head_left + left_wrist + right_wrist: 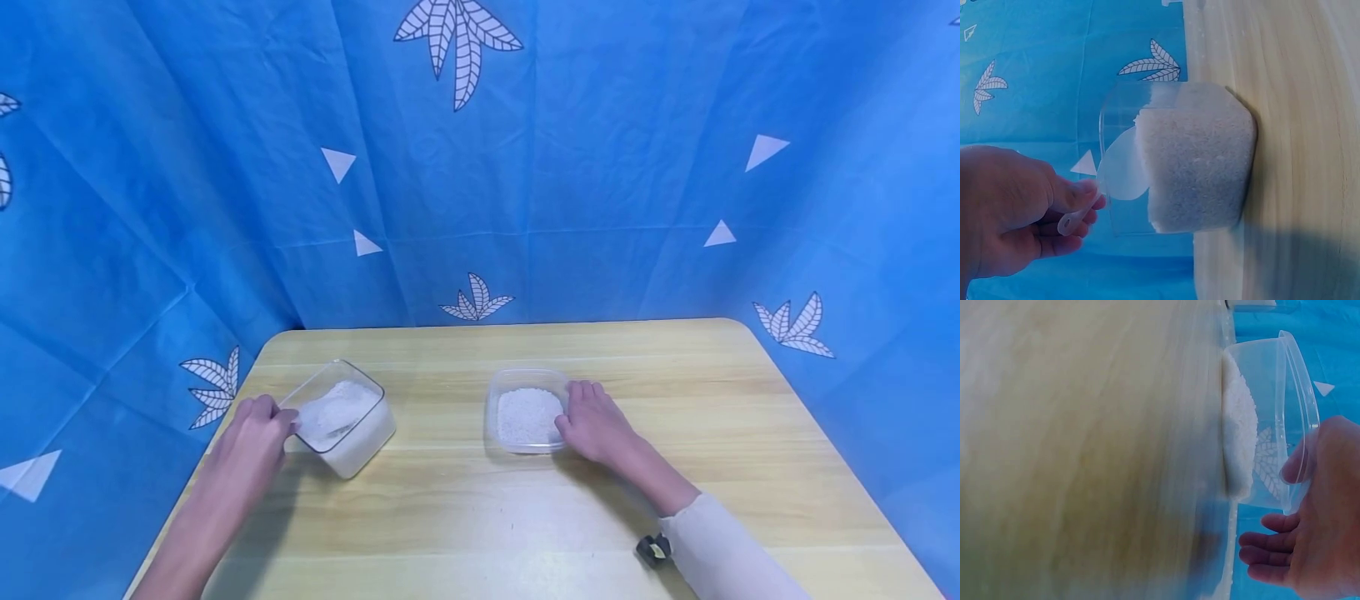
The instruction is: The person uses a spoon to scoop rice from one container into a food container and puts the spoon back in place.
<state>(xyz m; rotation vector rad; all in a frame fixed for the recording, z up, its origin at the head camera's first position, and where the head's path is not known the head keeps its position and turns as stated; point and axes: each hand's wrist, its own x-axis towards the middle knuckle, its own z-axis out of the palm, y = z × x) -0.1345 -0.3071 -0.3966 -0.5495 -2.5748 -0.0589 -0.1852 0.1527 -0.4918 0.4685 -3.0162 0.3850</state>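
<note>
On the left of the table stands a clear square-mouthed container (pixel 367 446) largely filled with white rice (pixel 1197 169). My left hand (pixel 251 433) pinches the handle of a pale translucent scoop (pixel 1125 165) between thumb and fingers. The scoop's bowl is inside the container mouth, its edge against the rice. Near the middle sits a shallower clear plastic box (pixel 1263 359) with a low layer of rice (pixel 528 415). Its right rim is held by my right hand (pixel 600 425). In the right wrist view, the thumb shows through the box's wall and the other fingers (pixel 1266 556) lie beside it.
Both containers stand on a light wooden table (pixel 450 517) with rounded far corners. A blue curtain (pixel 600 167) with white leaf and triangle prints hangs behind and along both sides. By the right sleeve (pixel 720 542) is a small black object (pixel 652 550).
</note>
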